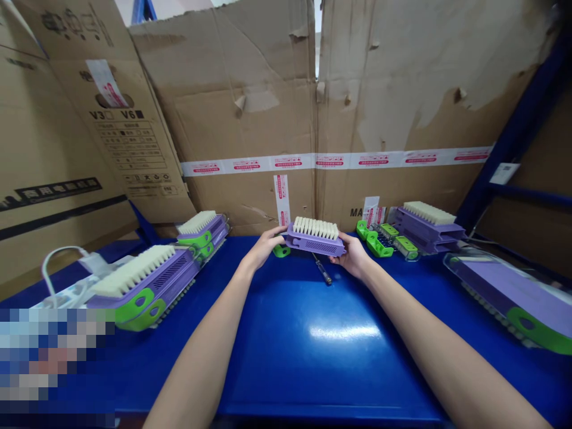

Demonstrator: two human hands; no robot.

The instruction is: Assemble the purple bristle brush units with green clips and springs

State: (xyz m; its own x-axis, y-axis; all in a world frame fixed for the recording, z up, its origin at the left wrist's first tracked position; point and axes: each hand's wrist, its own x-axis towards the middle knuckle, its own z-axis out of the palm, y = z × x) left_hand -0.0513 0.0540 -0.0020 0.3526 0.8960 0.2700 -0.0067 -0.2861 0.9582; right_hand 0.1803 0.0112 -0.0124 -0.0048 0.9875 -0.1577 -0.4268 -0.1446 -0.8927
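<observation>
- Reaching forward with both bare arms, slanting inward from either side to meet at the brush (pixel 316 243).
- Clamped on the brush's left end with left hand (pixel 263 247), wrist bent inward; finger placement partly hidden.
- Clamped on its right end with right hand (pixel 355 256), thumb high, fingers curled low around the edge.
- Holding the brush above the table (pixel 286 369), bristles up, dipping slightly to the right; purple slotted plastic, cream tufts in a ridged block.
- Below the brush: screwdriver (pixel 322 271), slim, clear-handled, set aslant on glossy blue.
- Left of the brush, just beside left hand: green piece (pixel 281 252), smooth plastic. Farther left: stacked brushes (pixel 165 277), purple and green.
- Right of the brush: green clips (pixel 379 245), then purple stack (pixel 424 233).
- Behind the brush: cardboard (pixel 250 131), scuffed and torn, banded with red-printed white tape (pixel 286 162).
</observation>
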